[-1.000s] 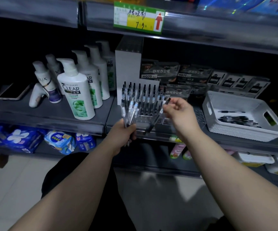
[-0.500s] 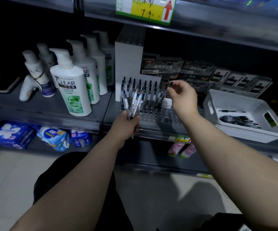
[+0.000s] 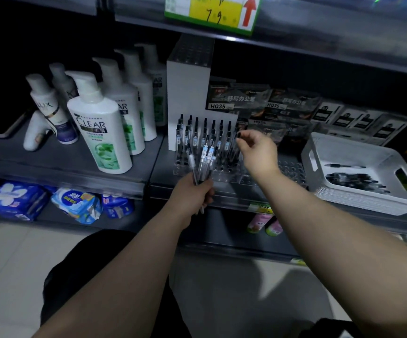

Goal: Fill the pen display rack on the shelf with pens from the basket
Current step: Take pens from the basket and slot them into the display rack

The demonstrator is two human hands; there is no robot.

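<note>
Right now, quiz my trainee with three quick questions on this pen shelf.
1. True or false: the left hand holds a bundle of pens.
2. The basket sits on which side of the rack? A) left B) right C) the shelf above
3. Fill in: the right hand pinches a single ___ over the rack.

Key: 1 true; 2 B; 3 pen.

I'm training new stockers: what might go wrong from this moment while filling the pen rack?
1. The right hand pinches a pen by its top among closely packed standing pens; it may knock neighbours askew.
2. The bundle of pens fans loosely from the left hand; one may slip to the floor.
3. Dim light makes the holes of the clear rack hard to find.
</note>
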